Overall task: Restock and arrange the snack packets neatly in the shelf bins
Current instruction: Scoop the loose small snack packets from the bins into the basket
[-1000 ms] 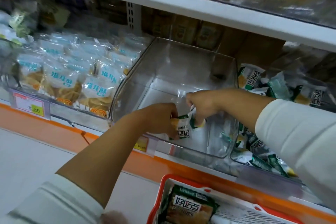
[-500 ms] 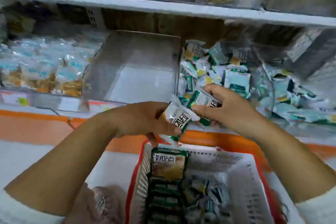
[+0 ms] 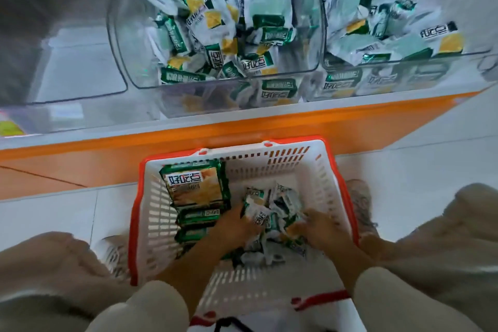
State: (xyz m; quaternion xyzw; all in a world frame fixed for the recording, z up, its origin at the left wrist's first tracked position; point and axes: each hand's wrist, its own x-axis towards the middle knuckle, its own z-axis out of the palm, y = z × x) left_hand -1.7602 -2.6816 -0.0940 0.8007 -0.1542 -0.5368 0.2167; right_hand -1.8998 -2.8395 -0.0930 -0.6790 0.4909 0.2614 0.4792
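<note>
- Reaching down, both arms are now inside the basket (image 3: 335, 197) on the floor between the person's knees. Half a second ago each hand held a small packet in the air just above it.
- Curled at the near edge of the loose pile (image 3: 283, 198), the left grip (image 3: 237, 225) has its fingers against one snack packet (image 3: 257, 215). I judge it clamped on that packet, though motion blur softens the contact.
- Buried in the same pile, the right grip (image 3: 320, 229) is too blurred to read. I cannot tell whether its fingers are apart or closed on anything.
- Stacked along the basket's left side, the large packs (image 3: 196, 187) lie just as they did half a second ago, untouched.
- Past the basket runs the orange shelf edge (image 3: 242, 127), which the downward tilt of the camera has now brought well above the hands.
- Farthest off, the middle bin (image 3: 140, 81) and the right-hand bin (image 3: 458, 55) are heaped untidily with the same green-and-white packets.
- Beside them, the left-hand bin (image 3: 80, 67) shows mostly bare floor, and a second ago both hands were working inside it.
- Taken together, the work has swung from placing back to fetching. That bare bin is the likely destination, and most of the restocking looks undone.
</note>
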